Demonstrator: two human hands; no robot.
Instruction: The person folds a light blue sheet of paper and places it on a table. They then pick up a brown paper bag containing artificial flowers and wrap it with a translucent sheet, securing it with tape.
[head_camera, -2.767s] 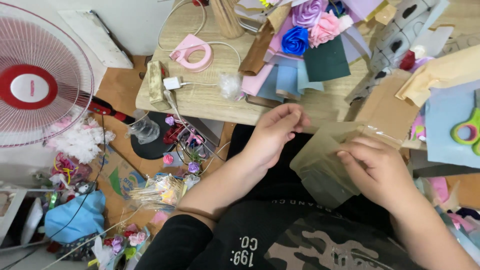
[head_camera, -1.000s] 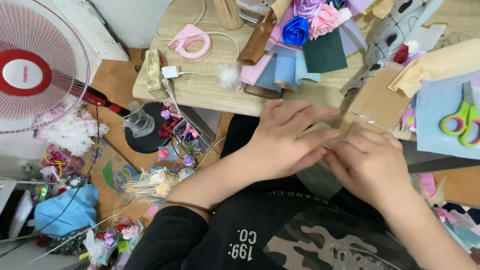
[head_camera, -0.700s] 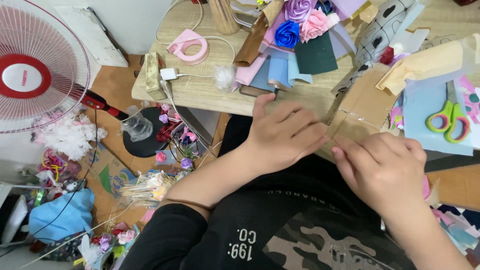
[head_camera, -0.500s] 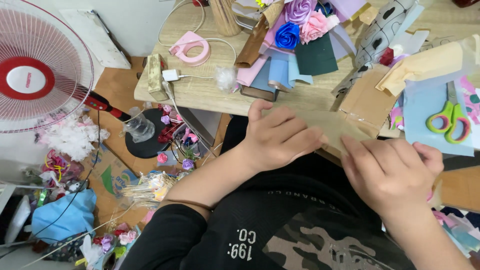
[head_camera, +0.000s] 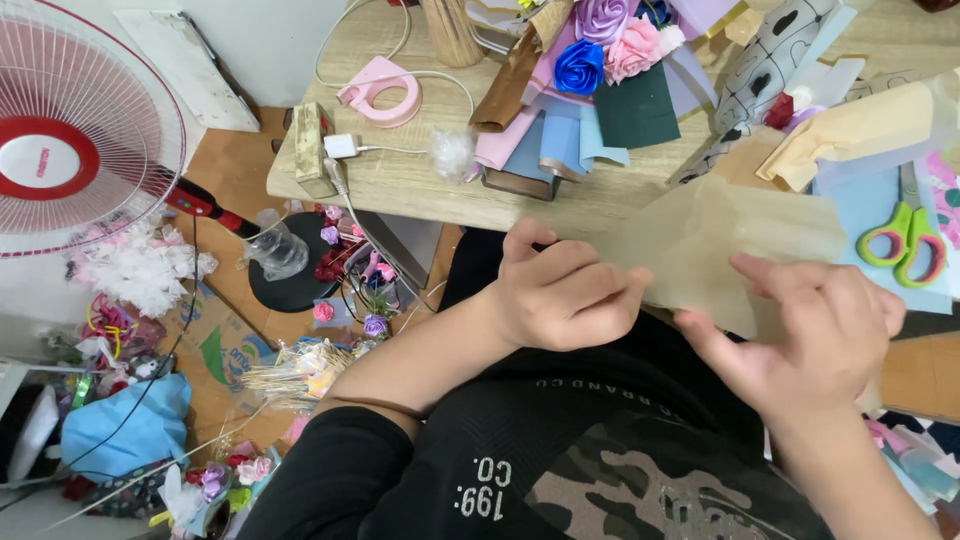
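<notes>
While left hand (head_camera: 565, 295) pinched tan paper sheet (head_camera: 720, 245) taut over tabletop (head_camera: 420, 185) edge, I saw right hand (head_camera: 815, 335) spread, fingers resting on sheet's near edge, likely steadying it. Green scissors (head_camera: 905, 235) lay beside.

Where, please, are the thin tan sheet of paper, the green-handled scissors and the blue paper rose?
Thin tan sheet of paper (head_camera: 720, 235), head view, on its bare middle between the hands.
Green-handled scissors (head_camera: 905, 235), head view, on the handle loops.
Blue paper rose (head_camera: 579, 66), head view, on the centre of the petals.
</notes>
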